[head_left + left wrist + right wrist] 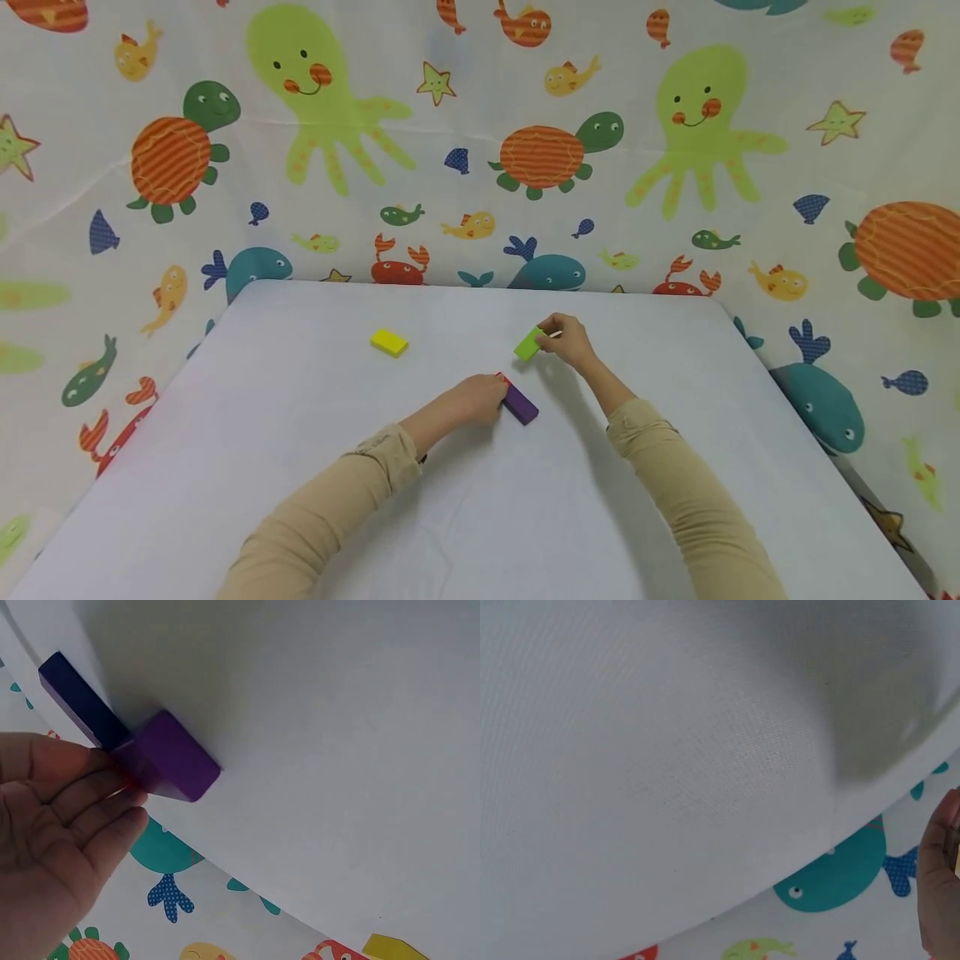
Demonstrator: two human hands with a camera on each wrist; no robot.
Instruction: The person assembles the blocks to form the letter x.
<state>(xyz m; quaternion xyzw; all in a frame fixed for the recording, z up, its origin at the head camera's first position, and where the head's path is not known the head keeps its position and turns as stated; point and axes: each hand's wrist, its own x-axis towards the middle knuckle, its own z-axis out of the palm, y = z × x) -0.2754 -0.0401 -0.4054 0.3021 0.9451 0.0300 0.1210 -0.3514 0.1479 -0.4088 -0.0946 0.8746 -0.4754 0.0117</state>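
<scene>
My left hand (480,398) is low over the white table, fingers on the near-left end of a purple block (521,405). A sliver of red shows at those fingertips; its shape is mostly hidden. In the left wrist view the fingers of the left hand (67,817) meet the purple block (169,757), and a dark blue piece (82,697) lies against it. My right hand (570,340) pinches a light green block (529,343) by its right end, farther back. At the right wrist view's edge only part of the right hand (939,892) shows.
A yellow block (389,342) lies by itself on the table (300,417), left of both hands. Behind the table's far edge hangs a curtain (465,217) printed with sea animals.
</scene>
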